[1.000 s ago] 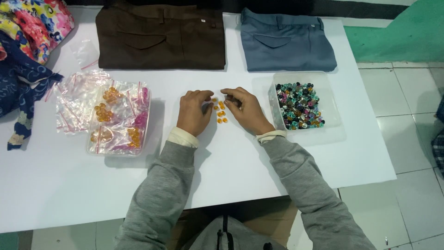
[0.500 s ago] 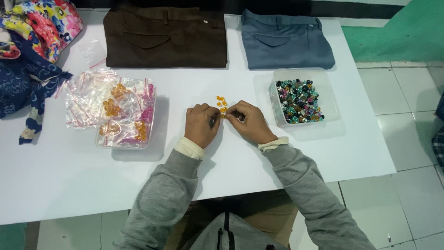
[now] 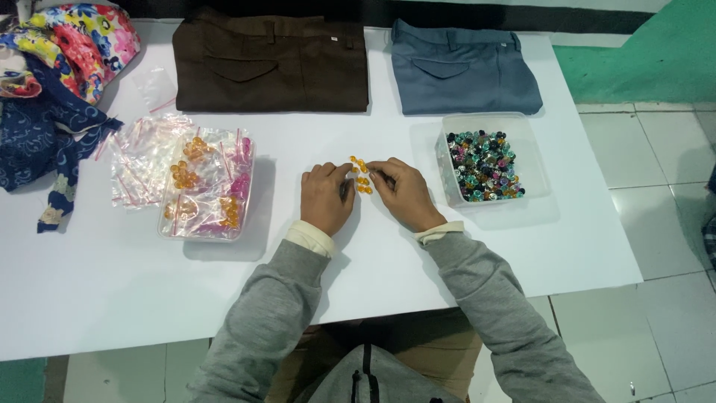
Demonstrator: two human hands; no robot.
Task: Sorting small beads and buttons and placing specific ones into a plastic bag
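Both hands down on a white table (image 3: 462, 276), palms down, wrists in cream cuffs under grey sleeves. Left hand (image 3: 326, 198) resting just left of a small cluster of orange beads (image 3: 362, 177), fingers curled loosely, thumb and forefinger near the nearest bead; hard to tell whether anything is actually pinched between them. Right hand (image 3: 405, 194) just right of the same cluster, fingertips drawn together and touching the beads at the right edge; whether one bead is gripped, cannot tell. Beads lying loose on the bare tabletop between the two hands, in a short uneven column, near the middle of the table.

To the right, a clear plastic tub (image 3: 533, 153) holding a heap of mixed beads (image 3: 483, 166) in teal, black, pink and gold, near the right hand but apart from it. To the left, a second clear tray (image 3: 212, 231) filled with small clear zip bags (image 3: 142, 157), some with orange beads inside, some with pink; more of these bags spilling over onto the table beside the tray.

Along the far edge, folded brown trousers (image 3: 272, 67) and, beside them, folded blue-grey trousers (image 3: 466, 67). At the far left corner, a bundle of flowered cloth (image 3: 71, 37) and dark blue printed cloth (image 3: 45, 134) hanging over the table edge. Pale tiled floor (image 3: 656, 149) on the right.
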